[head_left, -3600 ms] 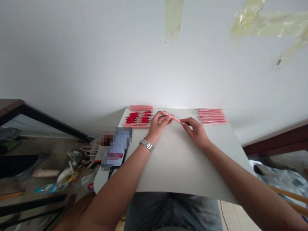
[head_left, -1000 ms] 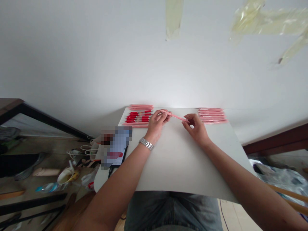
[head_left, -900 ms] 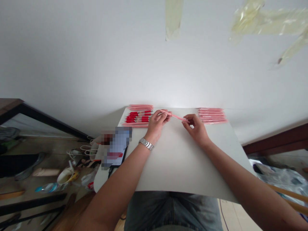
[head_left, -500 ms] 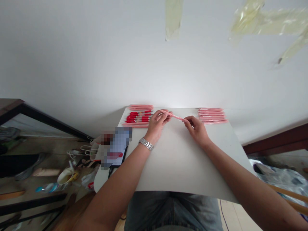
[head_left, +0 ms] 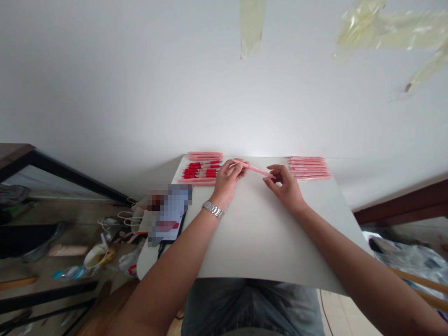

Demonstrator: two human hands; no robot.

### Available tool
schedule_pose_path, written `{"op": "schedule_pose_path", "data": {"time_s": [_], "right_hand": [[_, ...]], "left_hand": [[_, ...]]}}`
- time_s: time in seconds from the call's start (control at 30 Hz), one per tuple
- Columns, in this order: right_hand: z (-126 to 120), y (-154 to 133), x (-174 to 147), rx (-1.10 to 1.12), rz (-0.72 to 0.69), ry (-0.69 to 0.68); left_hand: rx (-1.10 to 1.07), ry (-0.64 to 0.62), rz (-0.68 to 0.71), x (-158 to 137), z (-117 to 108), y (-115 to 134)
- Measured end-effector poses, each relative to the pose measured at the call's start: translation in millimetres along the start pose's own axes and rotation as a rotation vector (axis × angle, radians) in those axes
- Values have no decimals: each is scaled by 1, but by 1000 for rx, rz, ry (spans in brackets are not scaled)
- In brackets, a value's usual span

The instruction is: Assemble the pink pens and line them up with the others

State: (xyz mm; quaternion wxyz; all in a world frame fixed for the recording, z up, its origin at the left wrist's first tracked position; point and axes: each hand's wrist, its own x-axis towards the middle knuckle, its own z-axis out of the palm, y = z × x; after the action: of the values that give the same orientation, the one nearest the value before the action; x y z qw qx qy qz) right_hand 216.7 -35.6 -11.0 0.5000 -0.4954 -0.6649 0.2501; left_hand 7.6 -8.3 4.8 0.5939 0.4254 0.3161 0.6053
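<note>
- White wall (head_left: 175, 79) stands before us, with strips of yellowish tape (head_left: 252, 28) stuck high on it, and our white worktop (head_left: 266, 247) meets its foot.
- On the floor at our left we see a pale tub (head_left: 91, 254) with yellowish contents and a white stick leaning out of it; just beside it lies a clear bottle (head_left: 75, 272) with a blue cap. What the bottle holds we cannot tell.
- Nearer the worktop sits a crumpled plastic bag (head_left: 129, 261) showing something red inside; more clear plastic (head_left: 416, 259) lies low at our right, its contents blurred.
- A phone (head_left: 175, 224) rests on the worktop's left edge, its screen pixelated beyond reading. Any lettering on the pens is too small for us to make out.
- Our left hand (head_left: 227, 184), a metal watch (head_left: 213, 209) at its wrist, pinches one pink pen (head_left: 257, 170) between thumb and fingers, tilted with its other end lower, above the worktop's middle.
- Our right hand (head_left: 285, 189) curls around that lower end; we cannot tell whether its fingers grip it.
- Red pens (head_left: 201, 173) lie at the left between pink pens behind (head_left: 205, 155) and in front; a neat pink row (head_left: 310, 168) lies beyond our right hand.
</note>
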Motion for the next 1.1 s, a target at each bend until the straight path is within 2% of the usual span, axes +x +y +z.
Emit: {"op": "schedule_pose_path", "data": {"time_s": [0.23, 0.57, 0.83, 1.1], "right_hand": [[1, 3, 2, -27, -64, 11], [-2, -4, 0, -25, 18, -34], [-5, -12, 0, -119, 17, -69], [1, -1, 0, 14, -15, 8]], "left_hand": [[-17, -11, -12, 0, 1, 0], [-14, -19, -18, 0, 0, 1], [-3, -57, -3, -2, 2, 2], [-14, 7, 8, 2, -2, 0]]}}
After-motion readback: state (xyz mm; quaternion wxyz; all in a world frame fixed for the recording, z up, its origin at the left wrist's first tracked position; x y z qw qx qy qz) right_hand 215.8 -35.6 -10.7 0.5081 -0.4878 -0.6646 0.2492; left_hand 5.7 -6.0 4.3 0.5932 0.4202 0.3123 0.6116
